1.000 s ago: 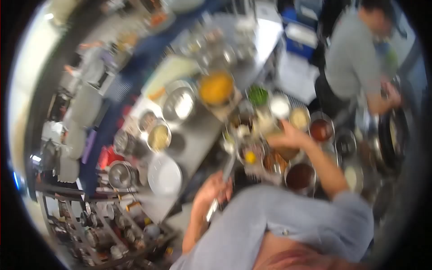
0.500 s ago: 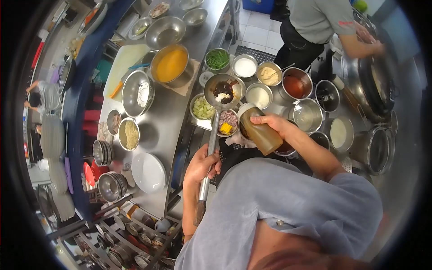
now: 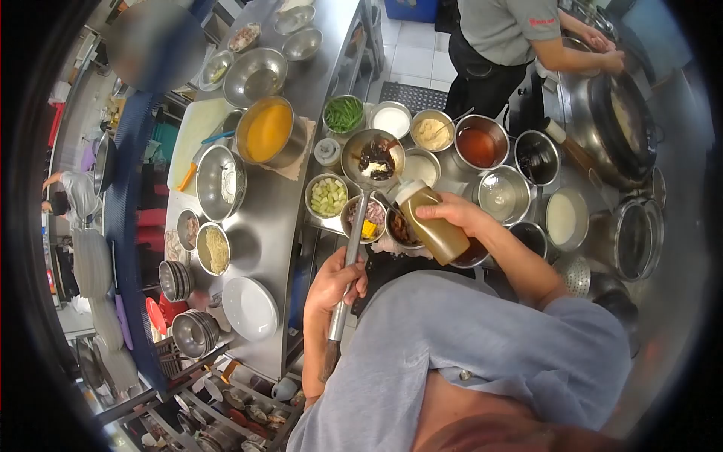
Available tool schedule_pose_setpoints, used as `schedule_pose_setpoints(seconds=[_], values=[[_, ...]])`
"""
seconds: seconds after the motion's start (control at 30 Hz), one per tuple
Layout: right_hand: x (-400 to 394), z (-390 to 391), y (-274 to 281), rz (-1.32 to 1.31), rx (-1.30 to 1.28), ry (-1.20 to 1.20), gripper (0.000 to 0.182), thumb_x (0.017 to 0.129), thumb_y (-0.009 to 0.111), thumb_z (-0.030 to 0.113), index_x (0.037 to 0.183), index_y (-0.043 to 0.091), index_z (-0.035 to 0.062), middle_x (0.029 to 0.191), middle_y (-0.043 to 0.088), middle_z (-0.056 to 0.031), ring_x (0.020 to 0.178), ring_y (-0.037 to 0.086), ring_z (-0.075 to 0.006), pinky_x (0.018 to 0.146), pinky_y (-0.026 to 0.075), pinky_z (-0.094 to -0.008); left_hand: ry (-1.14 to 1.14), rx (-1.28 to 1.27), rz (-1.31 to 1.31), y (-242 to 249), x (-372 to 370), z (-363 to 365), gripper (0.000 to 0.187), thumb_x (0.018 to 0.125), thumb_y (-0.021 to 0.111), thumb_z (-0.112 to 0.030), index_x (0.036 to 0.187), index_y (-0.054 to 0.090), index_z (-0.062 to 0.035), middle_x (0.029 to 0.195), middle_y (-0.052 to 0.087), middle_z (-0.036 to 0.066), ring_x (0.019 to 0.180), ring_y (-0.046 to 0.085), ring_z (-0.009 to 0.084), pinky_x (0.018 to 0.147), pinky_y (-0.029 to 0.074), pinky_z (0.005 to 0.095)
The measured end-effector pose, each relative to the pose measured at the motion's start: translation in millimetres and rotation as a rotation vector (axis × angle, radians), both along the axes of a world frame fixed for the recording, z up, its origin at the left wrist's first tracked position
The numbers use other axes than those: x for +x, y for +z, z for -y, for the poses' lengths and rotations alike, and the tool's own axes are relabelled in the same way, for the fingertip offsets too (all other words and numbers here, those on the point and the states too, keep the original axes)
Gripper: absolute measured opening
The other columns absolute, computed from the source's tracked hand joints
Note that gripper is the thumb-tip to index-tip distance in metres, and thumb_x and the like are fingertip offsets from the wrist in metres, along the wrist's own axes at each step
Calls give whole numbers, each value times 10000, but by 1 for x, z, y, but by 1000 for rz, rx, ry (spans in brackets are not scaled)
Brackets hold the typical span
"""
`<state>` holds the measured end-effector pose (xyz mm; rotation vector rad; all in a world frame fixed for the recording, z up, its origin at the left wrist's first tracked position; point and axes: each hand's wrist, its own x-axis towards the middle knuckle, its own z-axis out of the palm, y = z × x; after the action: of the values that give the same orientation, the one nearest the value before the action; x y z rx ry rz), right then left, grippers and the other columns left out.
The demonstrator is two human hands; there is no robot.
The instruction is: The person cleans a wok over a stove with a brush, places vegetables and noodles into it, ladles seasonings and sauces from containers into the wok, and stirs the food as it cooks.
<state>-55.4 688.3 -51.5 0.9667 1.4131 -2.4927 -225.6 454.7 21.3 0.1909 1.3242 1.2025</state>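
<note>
Ladle [image 3: 363,209] was grasped midway by left fingers [image 3: 355,275], apparently for balance; bottle [image 3: 431,227] was clasped by right fingers [image 3: 440,210], nozzle [image 3: 405,186] tilted toward ladle, presumably for aim.

A small button [image 3: 465,374] dots the greyish short-sleeved shirt [image 3: 520,331].

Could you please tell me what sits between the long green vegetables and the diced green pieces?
In the head view, a small round container sits there, beside the ladle.
</note>
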Motion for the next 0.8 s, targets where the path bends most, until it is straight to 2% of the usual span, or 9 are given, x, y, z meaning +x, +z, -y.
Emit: schedule_pose_setpoints(seconds=[0.03,0.13,0.37,0.43,0.5,0.57,0.63,0.7,0.8], values=[[2,-6,-3,-7,11,-3,681,755,769,365,1238,489,-25,1108,613,-177,978,628,-245,808,527,-348,-3,11,-7,1,-2,-2,125,845,512,-48,949,459,-3,574,528,83,367,413,113,407,385,229],[20,-14,-2,-68,907,-303,805,683,826,310,1279,402,-25,1149,593,-188,1064,593,-283,919,483,-378,-71,0,-9,0,-10,3,118,841,508,-34,945,462,-3,574,529,82,358,402,118,414,389,230],[30,7,-60,153,1205,-797,747,676,811,205,1261,404,-19,1202,538,-209,1123,554,-299,959,438,-381,-398,107,-141,3,-43,-1,121,820,503,-75,894,468,14,563,519,106,350,402,140,409,408,258],[41,34,-71,310,1570,-921,664,712,780,250,1236,454,6,1160,572,-196,1083,581,-317,933,452,-403,-540,117,-197,18,-39,-12,92,817,501,-64,862,466,8,564,524,106,348,401,140,419,422,263],[54,104,-38,393,1227,-977,510,784,720,272,1183,511,32,1047,635,-159,989,626,-278,857,491,-389,-679,116,-239,25,-32,-22,89,814,508,-62,844,465,9,568,532,110,348,403,141,418,424,258],[72,181,7,48,750,-695,329,908,599,296,1106,565,35,973,685,-108,890,665,-216,741,527,-348,-884,158,-305,35,-7,-40,78,788,504,-52,821,470,10,573,539,111,359,415,140,414,415,250],[70,261,23,-525,145,-550,503,959,498,416,1246,475,4,1044,658,-195,964,654,-291,816,532,-389,-995,226,-288,46,49,-51,72,781,501,-58,807,477,5,580,540,104,380,428,136,411,406,251],[54,322,72,-616,-74,-826,510,961,495,404,1274,430,6,1039,648,-194,1069,614,-298,885,508,-390,-1129,298,-237,41,115,-54,83,816,506,-91,806,504,-8,593,531,83,412,432,129,419,399,247],[88,359,105,-835,-14,-1342,327,885,562,188,1149,494,7,875,643,-148,782,656,-233,673,542,-352,-1292,415,-112,52,232,-24,270,928,553,-261,979,510,1,692,588,87,556,581,169,466,451,271]])
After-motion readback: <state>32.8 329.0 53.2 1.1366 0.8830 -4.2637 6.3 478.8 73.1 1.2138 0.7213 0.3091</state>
